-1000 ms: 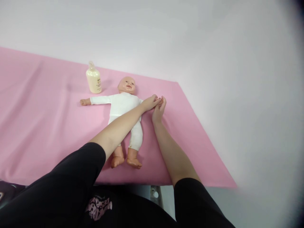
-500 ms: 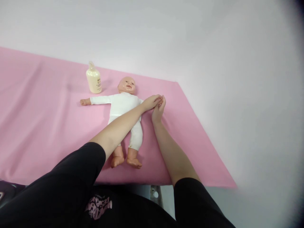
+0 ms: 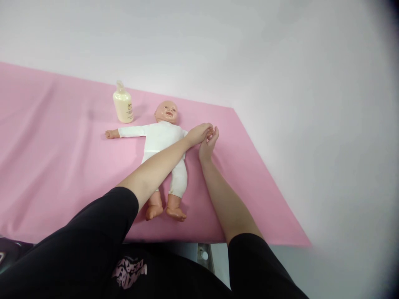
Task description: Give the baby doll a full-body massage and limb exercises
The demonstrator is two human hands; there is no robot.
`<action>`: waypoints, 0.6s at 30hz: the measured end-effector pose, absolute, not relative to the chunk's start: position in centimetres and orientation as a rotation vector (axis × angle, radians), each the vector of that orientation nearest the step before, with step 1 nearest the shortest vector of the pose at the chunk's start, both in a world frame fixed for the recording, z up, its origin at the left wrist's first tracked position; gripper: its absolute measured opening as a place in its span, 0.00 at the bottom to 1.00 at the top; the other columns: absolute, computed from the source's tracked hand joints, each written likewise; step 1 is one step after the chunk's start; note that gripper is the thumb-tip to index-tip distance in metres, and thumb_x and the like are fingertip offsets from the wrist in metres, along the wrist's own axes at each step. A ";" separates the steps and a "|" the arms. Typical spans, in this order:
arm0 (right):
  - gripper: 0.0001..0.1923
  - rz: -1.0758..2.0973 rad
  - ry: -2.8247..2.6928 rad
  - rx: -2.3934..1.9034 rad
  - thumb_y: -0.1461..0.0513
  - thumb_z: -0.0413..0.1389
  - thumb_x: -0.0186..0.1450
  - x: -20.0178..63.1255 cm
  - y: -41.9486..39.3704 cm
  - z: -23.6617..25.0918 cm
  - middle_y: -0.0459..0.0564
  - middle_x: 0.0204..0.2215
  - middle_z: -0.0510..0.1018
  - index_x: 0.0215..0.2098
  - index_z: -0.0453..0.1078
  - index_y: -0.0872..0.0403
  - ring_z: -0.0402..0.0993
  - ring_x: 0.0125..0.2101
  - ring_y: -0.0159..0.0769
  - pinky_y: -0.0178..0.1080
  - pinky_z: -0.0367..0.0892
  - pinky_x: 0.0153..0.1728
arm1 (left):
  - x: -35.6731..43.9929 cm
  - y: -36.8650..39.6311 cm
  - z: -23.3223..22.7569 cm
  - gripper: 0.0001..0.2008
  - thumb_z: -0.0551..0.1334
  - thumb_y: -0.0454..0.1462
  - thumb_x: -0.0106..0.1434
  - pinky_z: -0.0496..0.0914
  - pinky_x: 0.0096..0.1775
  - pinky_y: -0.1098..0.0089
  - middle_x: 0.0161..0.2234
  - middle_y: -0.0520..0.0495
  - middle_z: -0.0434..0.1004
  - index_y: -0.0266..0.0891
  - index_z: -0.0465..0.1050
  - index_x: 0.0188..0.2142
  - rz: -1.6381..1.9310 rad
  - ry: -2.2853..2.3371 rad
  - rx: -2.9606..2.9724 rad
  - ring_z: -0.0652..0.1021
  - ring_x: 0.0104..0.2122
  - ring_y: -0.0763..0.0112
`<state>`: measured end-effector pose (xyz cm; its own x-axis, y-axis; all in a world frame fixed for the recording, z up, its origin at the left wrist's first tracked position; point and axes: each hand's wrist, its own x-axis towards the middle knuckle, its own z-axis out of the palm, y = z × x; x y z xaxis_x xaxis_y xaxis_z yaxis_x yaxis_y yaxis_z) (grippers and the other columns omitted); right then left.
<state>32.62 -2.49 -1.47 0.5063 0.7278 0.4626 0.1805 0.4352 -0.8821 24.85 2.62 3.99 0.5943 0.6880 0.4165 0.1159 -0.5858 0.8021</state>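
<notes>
A baby doll (image 3: 163,135) with a white cloth body lies on its back on the pink cloth (image 3: 93,174). My left forearm crosses over its belly and leg. My left hand (image 3: 199,133) is curled around the end of the doll's arm on the right side, mostly covering that arm. Against it from the right, my right hand (image 3: 208,148) closes on the same spot, its fingertips meeting those of the left. A small bit of the doll's hand (image 3: 210,131) seems to show between my fingers; the rest is hidden.
A cream-coloured pump bottle (image 3: 124,106) stands upright on the cloth, left of the doll's head. Behind the cloth and to its right is a plain white surface (image 3: 296,104). The cloth's front edge runs close to my body.
My fingers have shifted slightly around the doll's hand, with the right fingertips a little farther right. The doll and the bottle stay where they were.
</notes>
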 end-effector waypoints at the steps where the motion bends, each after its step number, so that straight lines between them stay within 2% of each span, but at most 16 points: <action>1: 0.37 0.451 -1.015 -1.104 0.51 0.52 0.72 32.5 -2.6 -1.4 0.61 0.70 0.62 0.74 0.46 0.47 0.71 0.65 0.43 0.54 0.69 0.64 | 24.8 2.5 4.0 0.11 0.54 0.37 0.75 0.75 0.49 0.65 0.43 0.41 0.80 0.35 0.73 0.47 0.943 0.642 2.027 0.81 0.38 0.66; 3: 0.40 0.496 -1.007 -1.121 0.53 0.55 0.70 32.4 -2.8 -1.4 0.59 0.72 0.59 0.74 0.44 0.44 0.73 0.63 0.43 0.55 0.71 0.63 | 24.7 2.5 4.1 0.11 0.53 0.37 0.75 0.76 0.44 0.66 0.43 0.42 0.80 0.36 0.72 0.49 0.940 0.661 1.980 0.80 0.35 0.68; 6: 0.44 0.566 -0.974 -1.131 0.53 0.58 0.67 32.4 -2.9 -1.5 0.60 0.73 0.56 0.75 0.42 0.44 0.76 0.60 0.42 0.52 0.74 0.60 | 24.8 2.8 4.0 0.12 0.52 0.35 0.75 0.76 0.47 0.65 0.43 0.42 0.80 0.36 0.72 0.50 0.995 0.704 1.996 0.81 0.38 0.67; 9: 0.41 0.649 -0.986 -1.121 0.50 0.56 0.68 32.6 -2.6 -1.8 0.59 0.71 0.62 0.74 0.47 0.47 0.77 0.59 0.42 0.49 0.77 0.56 | 25.0 3.3 3.7 0.13 0.51 0.33 0.75 0.74 0.51 0.66 0.44 0.41 0.80 0.35 0.73 0.50 1.018 0.719 2.067 0.81 0.43 0.66; 12: 0.37 0.707 -1.039 -1.117 0.49 0.55 0.69 33.0 -2.1 -2.1 0.54 0.66 0.69 0.72 0.53 0.47 0.76 0.60 0.41 0.46 0.76 0.57 | 25.2 3.8 3.4 0.14 0.50 0.31 0.74 0.71 0.57 0.66 0.47 0.39 0.81 0.34 0.74 0.49 1.045 0.714 2.142 0.80 0.49 0.66; 18: 0.40 0.721 -1.063 -1.062 0.55 0.55 0.67 33.1 -1.5 -2.6 0.52 0.66 0.70 0.75 0.50 0.46 0.72 0.64 0.41 0.48 0.71 0.64 | 25.3 4.4 3.1 0.15 0.51 0.30 0.72 0.66 0.63 0.62 0.54 0.37 0.80 0.34 0.75 0.50 1.045 0.707 2.240 0.77 0.56 0.63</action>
